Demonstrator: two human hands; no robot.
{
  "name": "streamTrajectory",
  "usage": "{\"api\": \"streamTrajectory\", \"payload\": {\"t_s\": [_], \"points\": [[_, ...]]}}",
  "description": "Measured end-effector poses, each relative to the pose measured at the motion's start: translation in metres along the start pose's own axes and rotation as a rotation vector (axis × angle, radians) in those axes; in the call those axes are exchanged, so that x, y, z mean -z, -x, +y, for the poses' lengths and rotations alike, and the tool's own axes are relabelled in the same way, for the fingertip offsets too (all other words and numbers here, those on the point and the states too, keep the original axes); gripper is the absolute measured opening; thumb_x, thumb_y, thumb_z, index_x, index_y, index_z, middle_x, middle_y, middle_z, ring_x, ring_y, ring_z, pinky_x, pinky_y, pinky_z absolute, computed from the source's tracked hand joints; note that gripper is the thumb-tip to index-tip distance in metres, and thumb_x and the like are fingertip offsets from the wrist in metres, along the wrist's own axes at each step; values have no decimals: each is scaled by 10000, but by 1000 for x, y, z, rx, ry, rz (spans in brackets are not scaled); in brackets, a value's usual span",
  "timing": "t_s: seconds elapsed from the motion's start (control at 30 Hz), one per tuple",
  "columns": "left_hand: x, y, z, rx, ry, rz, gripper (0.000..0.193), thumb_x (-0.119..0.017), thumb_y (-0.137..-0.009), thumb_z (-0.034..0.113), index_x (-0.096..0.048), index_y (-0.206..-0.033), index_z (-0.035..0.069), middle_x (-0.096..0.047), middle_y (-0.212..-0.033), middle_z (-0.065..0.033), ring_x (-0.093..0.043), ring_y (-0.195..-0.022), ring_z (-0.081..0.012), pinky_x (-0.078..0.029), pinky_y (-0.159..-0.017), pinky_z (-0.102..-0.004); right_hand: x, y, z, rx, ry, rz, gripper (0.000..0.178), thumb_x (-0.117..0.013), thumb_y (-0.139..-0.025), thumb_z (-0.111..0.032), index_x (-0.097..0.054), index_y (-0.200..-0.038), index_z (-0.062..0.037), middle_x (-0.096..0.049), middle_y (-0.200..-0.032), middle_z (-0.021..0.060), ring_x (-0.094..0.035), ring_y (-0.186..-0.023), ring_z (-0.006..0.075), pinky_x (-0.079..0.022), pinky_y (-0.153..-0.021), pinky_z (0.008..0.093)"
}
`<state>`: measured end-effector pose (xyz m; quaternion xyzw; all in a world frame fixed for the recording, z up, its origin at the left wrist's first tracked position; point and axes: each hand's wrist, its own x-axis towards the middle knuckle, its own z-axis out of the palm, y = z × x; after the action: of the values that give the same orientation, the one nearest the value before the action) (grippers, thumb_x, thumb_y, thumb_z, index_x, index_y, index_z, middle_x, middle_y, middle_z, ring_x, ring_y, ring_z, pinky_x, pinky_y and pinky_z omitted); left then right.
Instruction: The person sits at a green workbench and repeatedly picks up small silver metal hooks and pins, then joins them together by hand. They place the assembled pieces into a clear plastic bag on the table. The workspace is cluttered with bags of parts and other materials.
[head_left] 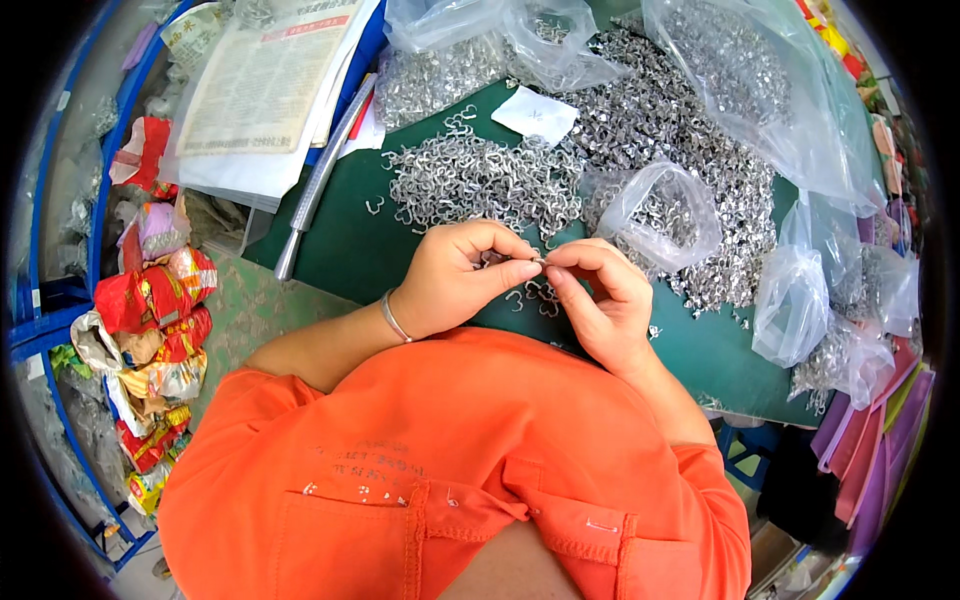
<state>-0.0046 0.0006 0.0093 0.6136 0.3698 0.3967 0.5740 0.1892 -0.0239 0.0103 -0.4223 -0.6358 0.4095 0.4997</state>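
Close to my body, over the near edge of the green table (335, 240), my two hands meet fingertip to fingertip. My left hand (448, 275), with a bracelet at its wrist, pinches a small metal piece (541, 262) between thumb and forefinger; more metal bits show in the curl of its fingers. The thumb and forefinger of my right hand (607, 300) close on the same piece from the other side. Its exact shape is mostly hidden. Just beyond lies a pile of curved silver metal hooks (480, 185), with a few loose hooks (540, 297) below my fingers.
A large heap of small darker metal parts (735, 215) covers the right side, partly under clear plastic bags (800, 130). An open plastic bag (675, 215) sits beside it. At left are papers (265, 90), a long metal tool (320, 185) and a blue rack (95, 200) with colourful packaging.
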Motion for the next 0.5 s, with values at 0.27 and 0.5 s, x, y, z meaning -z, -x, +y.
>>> {"api": "streamTrajectory", "payload": {"t_s": [0.27, 0.5], "points": [[-2, -1, 14, 361, 329, 3, 69, -674, -856, 6, -668, -922, -15, -678, -920, -70, -616, -795, -96, -487, -660, -213, -3, 3, -7, -182, -209, 55, 125, -666, -815, 64, -659, -932, 21, -644, -895, 95, -627, -818, 142, -513, -699, 247], [-3, -1, 6, -139, -67, 4, 88, -707, -808, -17, -686, -892, 0, -687, -865, -91, -648, -775, -142, -512, -660, -249, 1, 2, -2, 85, 13, 56, 147, -676, -758, 97, -649, -876, 13, -658, -861, 117, -641, -773, 201, -511, -666, 280]]}}
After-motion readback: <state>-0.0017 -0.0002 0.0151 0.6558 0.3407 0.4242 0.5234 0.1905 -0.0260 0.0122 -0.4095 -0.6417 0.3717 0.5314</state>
